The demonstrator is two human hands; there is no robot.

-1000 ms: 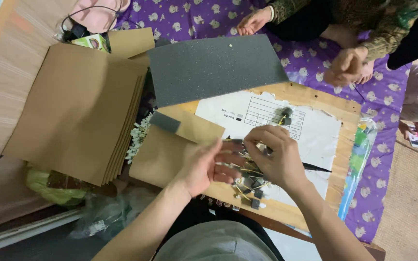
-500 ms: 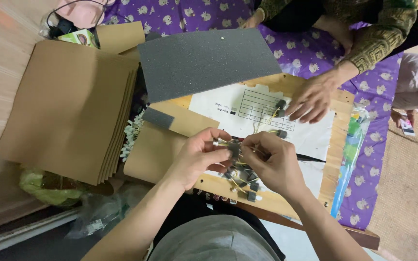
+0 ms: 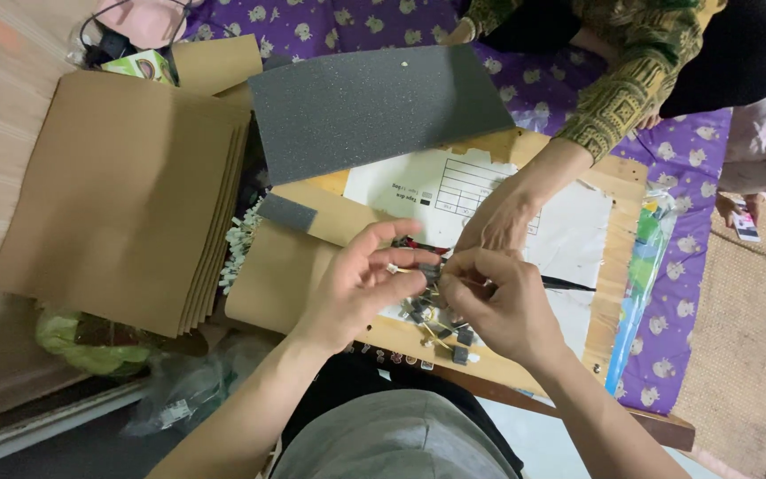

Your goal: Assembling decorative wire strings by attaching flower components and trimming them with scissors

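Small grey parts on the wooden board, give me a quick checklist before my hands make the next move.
1. Left hand and right hand meet over the small grey parts: ok.
2. One part pinched between the fingertips: cannot tell.
3. Another person's hand close beside yours: not ok.
4. Loose parts stay on the wooden board: ok.
5. White sheet lies flat: ok.

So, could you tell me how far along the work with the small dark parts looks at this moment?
Done: nothing visibly finished. In hand: the left hand and right hand pinch one small dark part between their fingertips. Left: a loose pile of parts lies on the wooden board, where another person's hand reaches too.
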